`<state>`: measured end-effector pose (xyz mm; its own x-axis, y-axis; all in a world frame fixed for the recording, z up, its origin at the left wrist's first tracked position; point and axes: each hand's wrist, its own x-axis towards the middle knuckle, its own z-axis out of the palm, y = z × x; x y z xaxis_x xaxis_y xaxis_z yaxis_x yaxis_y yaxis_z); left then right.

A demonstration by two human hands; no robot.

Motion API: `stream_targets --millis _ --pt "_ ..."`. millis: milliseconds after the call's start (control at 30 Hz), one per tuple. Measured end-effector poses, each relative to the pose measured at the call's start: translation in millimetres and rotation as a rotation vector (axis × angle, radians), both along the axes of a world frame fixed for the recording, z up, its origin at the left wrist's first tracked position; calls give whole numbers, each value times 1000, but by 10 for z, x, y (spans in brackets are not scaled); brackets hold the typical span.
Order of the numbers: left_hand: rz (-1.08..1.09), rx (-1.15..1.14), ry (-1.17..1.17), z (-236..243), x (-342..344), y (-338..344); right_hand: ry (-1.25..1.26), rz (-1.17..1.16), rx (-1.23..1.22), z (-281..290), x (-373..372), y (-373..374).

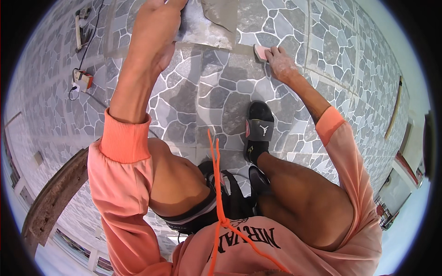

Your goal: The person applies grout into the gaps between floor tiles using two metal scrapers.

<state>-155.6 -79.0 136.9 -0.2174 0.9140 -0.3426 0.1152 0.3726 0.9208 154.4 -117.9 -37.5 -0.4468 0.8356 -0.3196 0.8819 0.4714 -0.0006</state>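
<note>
My left hand (pixel 155 34) is closed at the left edge of a flat grey sheet (pixel 195 34), its fingertips partly cut off by the top of the view. Smooth grey paste (pixel 221 13) covers part of that sheet. Lower and to the right, my right hand (pixel 282 64) pinches a small flat spreader (pixel 261 53), pinkish with a pale edge, close to the tiled floor. Pale powder or paste coats the right hand's fingers and knuckles. Grey stone-pattern tiles (pixel 230 99) with white lines lie below both hands, with straight joints between them.
An orange-and-white electrical box (pixel 84 79) with black cords lies at the left. Beyond it is a long-handled tool (pixel 79 32). A curved brown wooden piece (pixel 55 198) stands at lower left. A thin stick (pixel 394 108) lies far right. My sandalled foot (pixel 259 131) is near the middle.
</note>
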Motion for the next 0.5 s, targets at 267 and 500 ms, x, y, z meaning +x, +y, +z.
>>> stream_targets --millis 267,500 --pt "-104 -81 361 39 37 -5 -106 163 -18 -228 11 -54" --pt "-159 -76 398 41 -13 -81 275 -265 -419 405 28 156"
